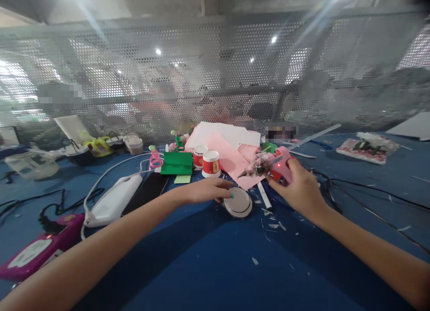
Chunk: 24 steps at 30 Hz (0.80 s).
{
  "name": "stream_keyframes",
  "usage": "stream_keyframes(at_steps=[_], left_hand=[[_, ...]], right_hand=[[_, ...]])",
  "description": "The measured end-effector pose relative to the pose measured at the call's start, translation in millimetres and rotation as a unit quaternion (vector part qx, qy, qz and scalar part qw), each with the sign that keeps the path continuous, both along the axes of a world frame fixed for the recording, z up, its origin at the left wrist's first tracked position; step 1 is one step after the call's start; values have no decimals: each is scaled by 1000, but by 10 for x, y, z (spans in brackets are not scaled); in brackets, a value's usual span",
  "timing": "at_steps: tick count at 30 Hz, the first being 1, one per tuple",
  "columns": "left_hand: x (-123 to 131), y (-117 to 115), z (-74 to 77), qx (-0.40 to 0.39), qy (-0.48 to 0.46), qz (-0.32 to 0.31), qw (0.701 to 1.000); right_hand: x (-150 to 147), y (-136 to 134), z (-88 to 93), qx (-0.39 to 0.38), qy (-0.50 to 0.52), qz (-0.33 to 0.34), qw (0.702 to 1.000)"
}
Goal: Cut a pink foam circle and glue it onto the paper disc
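The disc (239,204) lies on the table (215,266), just below the nozzle of the glue gun (278,164) — the gun's long axis runs right to left. The right hand (300,185) has its grip wrapped round the gun; the left hand (206,190), nearer and unclenched, rests fingertips on the disc's rim.

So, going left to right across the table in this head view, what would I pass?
Purple gadget → white charger → black phone → green card → two red cups → round white disc → pink glue gun in the right hand → flower piece.
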<state>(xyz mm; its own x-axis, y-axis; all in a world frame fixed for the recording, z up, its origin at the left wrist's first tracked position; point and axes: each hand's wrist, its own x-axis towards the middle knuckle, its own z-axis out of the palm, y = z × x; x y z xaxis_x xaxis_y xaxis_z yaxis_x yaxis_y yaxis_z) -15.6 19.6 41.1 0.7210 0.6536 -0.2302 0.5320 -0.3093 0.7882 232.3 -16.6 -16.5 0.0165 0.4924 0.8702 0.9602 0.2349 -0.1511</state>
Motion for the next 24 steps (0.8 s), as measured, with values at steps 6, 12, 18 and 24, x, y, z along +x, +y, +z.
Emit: stream_keyframes(at_steps=[6, 12, 18, 24], left_hand=[[-102, -235, 255, 342, 187, -23, 921], [-148, -701, 215, 554, 193, 4, 810], [-365, -700, -365, 611, -49, 32, 789], [-420, -568, -465, 520, -46, 109, 846]], right_hand=[[6, -10, -3, -14, 0, 4, 1000], [-10, 37, -92, -34, -24, -10, 999], [-99, 63, -136, -40, -78, 16, 996], [-157, 13, -128, -23, -139, 88, 986]])
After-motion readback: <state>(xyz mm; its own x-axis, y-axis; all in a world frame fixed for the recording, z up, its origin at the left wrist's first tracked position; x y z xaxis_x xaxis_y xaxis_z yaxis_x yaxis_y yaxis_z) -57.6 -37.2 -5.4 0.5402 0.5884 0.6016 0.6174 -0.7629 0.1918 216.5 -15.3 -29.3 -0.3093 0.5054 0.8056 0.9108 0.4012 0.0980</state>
